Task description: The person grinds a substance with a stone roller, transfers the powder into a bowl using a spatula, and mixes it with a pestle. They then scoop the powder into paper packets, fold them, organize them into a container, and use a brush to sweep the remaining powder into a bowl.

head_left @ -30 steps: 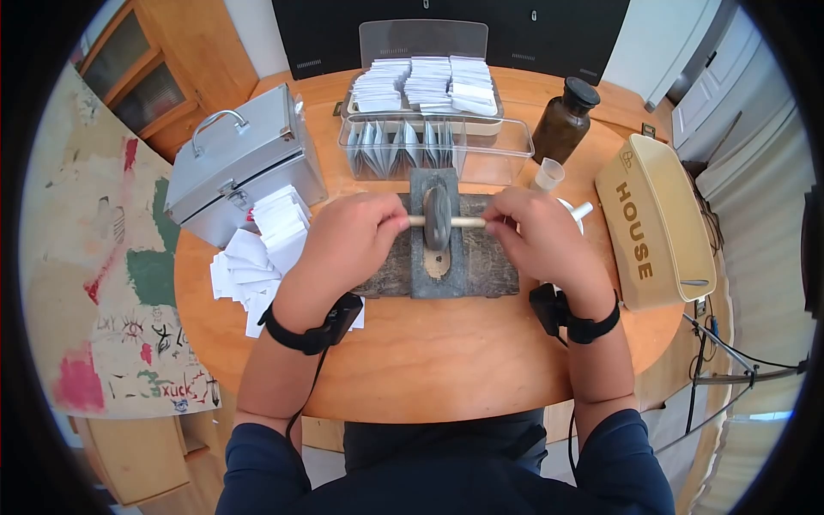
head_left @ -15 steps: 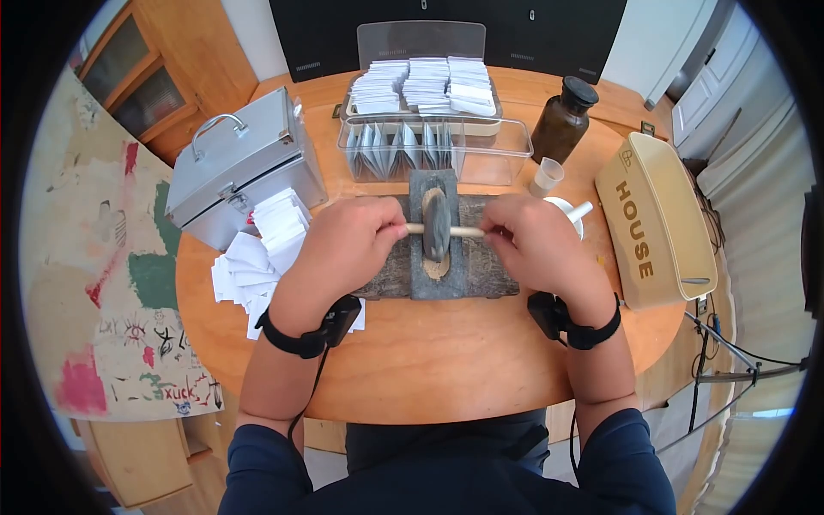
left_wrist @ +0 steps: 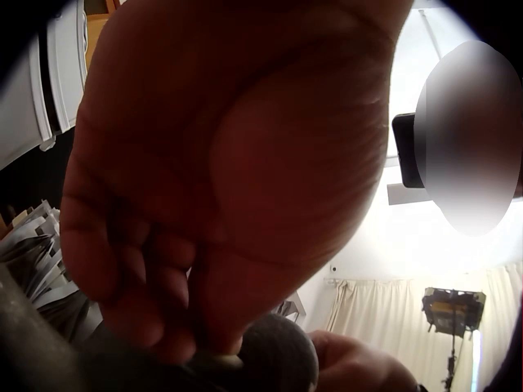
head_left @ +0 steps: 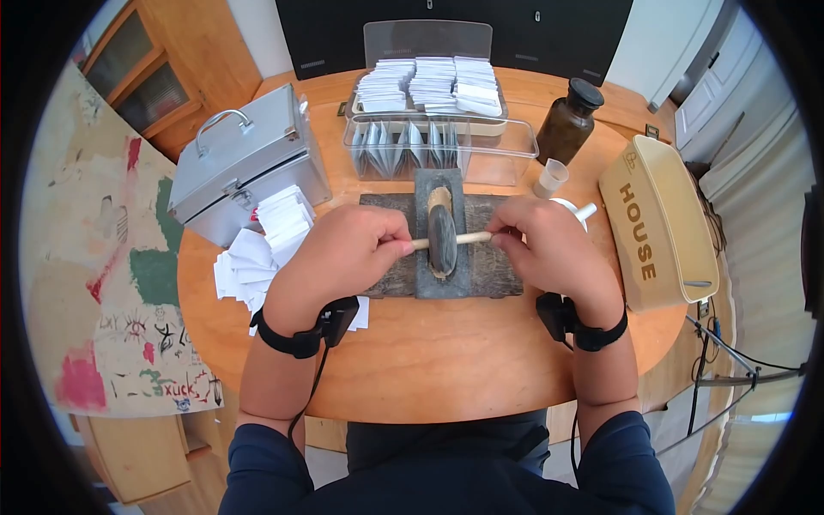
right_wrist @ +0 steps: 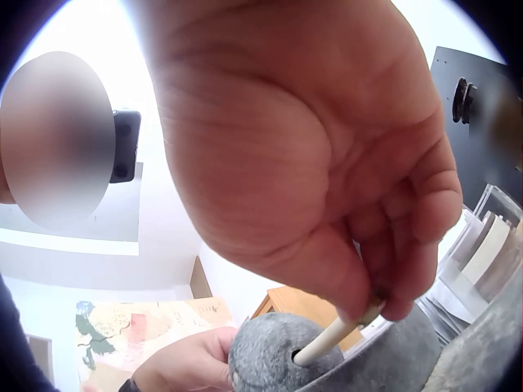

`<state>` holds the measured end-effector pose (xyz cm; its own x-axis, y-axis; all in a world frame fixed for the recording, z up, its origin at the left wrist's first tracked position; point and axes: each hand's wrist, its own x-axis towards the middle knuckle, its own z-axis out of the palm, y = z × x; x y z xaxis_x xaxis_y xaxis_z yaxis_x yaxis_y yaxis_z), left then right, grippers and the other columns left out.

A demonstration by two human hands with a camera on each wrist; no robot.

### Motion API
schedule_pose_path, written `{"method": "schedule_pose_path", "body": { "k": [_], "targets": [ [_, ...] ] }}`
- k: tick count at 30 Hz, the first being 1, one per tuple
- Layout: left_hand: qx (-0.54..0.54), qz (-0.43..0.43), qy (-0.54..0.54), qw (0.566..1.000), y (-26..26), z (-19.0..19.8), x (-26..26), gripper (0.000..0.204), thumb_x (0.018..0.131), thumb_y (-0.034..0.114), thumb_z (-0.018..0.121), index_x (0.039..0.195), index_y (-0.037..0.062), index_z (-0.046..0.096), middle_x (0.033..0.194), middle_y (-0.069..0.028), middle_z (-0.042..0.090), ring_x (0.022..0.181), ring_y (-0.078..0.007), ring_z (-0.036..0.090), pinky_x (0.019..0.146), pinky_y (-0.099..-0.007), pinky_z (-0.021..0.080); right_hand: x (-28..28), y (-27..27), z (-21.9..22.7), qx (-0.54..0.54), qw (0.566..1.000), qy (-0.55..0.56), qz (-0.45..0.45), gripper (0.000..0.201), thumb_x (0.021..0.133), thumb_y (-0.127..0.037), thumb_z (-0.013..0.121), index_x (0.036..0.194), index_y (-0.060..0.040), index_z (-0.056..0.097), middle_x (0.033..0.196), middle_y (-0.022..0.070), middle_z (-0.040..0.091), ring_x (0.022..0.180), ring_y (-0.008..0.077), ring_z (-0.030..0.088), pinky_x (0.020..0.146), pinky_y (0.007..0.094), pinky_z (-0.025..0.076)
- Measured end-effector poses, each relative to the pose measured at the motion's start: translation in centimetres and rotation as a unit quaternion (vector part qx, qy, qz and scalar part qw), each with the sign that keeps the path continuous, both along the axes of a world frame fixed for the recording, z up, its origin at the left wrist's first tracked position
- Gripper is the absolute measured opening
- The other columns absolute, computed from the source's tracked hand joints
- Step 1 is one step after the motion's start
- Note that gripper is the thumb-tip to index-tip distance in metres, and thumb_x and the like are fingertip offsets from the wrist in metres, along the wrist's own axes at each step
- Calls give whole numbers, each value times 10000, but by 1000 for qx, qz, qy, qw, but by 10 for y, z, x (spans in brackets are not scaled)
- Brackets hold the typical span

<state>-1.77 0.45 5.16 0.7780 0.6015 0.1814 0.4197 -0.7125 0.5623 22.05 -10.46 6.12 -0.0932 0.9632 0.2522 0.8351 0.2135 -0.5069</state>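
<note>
A grey stone wheel (head_left: 442, 239) stands on edge in the trough of a long grey stone base (head_left: 424, 279), with a pale wooden rod (head_left: 473, 238) through its centre. The left hand (head_left: 348, 253) pinches the rod's left end, the right hand (head_left: 549, 249) its right end. Light brown material (head_left: 439, 197) shows in the trough behind the wheel. In the right wrist view the rod (right_wrist: 327, 339) enters a hole in the wheel (right_wrist: 274, 351) and the right hand (right_wrist: 327, 163) pinches it. The left hand (left_wrist: 221, 163) hides most of the rod in the left wrist view.
Under the base lies a dark board (head_left: 498, 279). Beyond it are a clear bin (head_left: 502, 163) and a tray of white packets (head_left: 429, 86). A metal case (head_left: 245, 163) and loose packets (head_left: 281, 225) lie left; a brown bottle (head_left: 568, 124), small cup (head_left: 552, 178) and beige bin (head_left: 657, 219) stand right.
Held by both hands, the wheel and rod have moved along the trough toward the person. The rod now slants, its left end nearer the person, and more brown material shows behind the wheel.
</note>
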Motion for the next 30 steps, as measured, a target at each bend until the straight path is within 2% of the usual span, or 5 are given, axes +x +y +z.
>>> {"method": "schedule_pose_path", "body": {
  "k": [11, 13, 19, 25, 30],
  "targets": [
    [6, -17, 13, 1000, 1, -3, -1, 118, 865, 133, 659, 842, 18, 651, 715, -139, 629, 670, -322, 607, 605, -395, 460, 0, 6, -9, 20, 1000, -6, -7, 38, 793, -25, 660, 828, -17, 652, 802, 143, 655, 771, 355, 636, 670, 424, 501],
    [71, 89, -58, 992, 1, -16, 10, 120, 862, 127, 662, 821, 15, 646, 698, -134, 624, 657, -309, 600, 592, -382, 455, -2, 8, -14, 63, 998, -4, -29, 35, 793, -25, 659, 827, -16, 654, 798, 145, 654, 770, 355, 636, 671, 424, 502],
    [-37, -8, 30, 999, -4, 8, -3, 135, 884, 146, 639, 843, 17, 639, 698, -145, 620, 662, -324, 597, 595, -389, 454, -1, 0, 0, -21, 999, -36, -2, 42, 803, -15, 654, 844, -11, 663, 803, 150, 657, 768, 358, 635, 683, 423, 504],
    [77, 77, -59, 992, 1, -16, 9, 140, 868, 138, 657, 816, 11, 631, 674, -145, 602, 617, -315, 574, 570, -374, 442, -3, 8, -15, 77, 996, 9, -41, 35, 790, -19, 650, 815, -20, 674, 781, 168, 666, 743, 375, 642, 671, 444, 509],
    [-30, -6, 16, 999, -2, 8, -5, 156, 872, 158, 660, 823, 15, 622, 674, -144, 602, 634, -319, 583, 582, -383, 447, 2, -1, 6, -47, 998, 33, 20, 37, 808, -22, 654, 844, -13, 662, 790, 140, 660, 753, 342, 640, 669, 419, 502]
  ]
}}
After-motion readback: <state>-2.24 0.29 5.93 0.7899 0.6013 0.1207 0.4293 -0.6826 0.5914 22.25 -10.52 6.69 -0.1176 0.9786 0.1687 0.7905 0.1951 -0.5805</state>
